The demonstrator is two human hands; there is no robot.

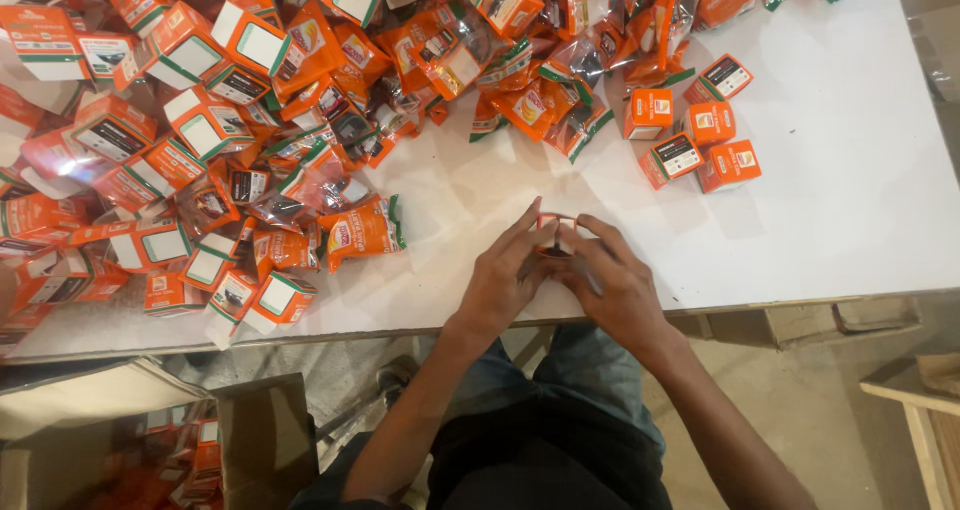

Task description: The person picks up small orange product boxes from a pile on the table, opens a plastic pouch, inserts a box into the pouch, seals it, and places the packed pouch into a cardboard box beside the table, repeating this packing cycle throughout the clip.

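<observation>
**Hands folding small orange box at table edge**

White table (820,220), near edge toward viewer, concrete floor below. Nearest: dark lap and jeans, brown carton (262,432) at lower left with more orange packs inside, only partly visible.

At table edge, centre: left hand (500,280) and right hand (617,288) meeting over one small orange box (552,234). Box mostly hidden by fingers, only an orange rim and a dark middle showing. Resting on or just above the tabletop, cannot tell which. Both hands closed loosely around it, fingertips pinching from either side, thumbs underneath or behind, not visible. Fingers curled, not clenched flat.

Handling, as judged: thin card, very light, creases easily, crushes if squeezed on the faces. Best held by opposite edges or corners with fingertips, light pressure only. Printed surface probably a bit slick.

Just left of hands: orange pouch (365,232), lying apart from them. Farther right: cluster of five closed boxes (695,140), neatly grouped, well apart from hands. Far left and top: large heap (250,100) of orange-and-white flat cartons and clear-windowed pouches, jumbled, overlapping, covering most of that half.
</observation>
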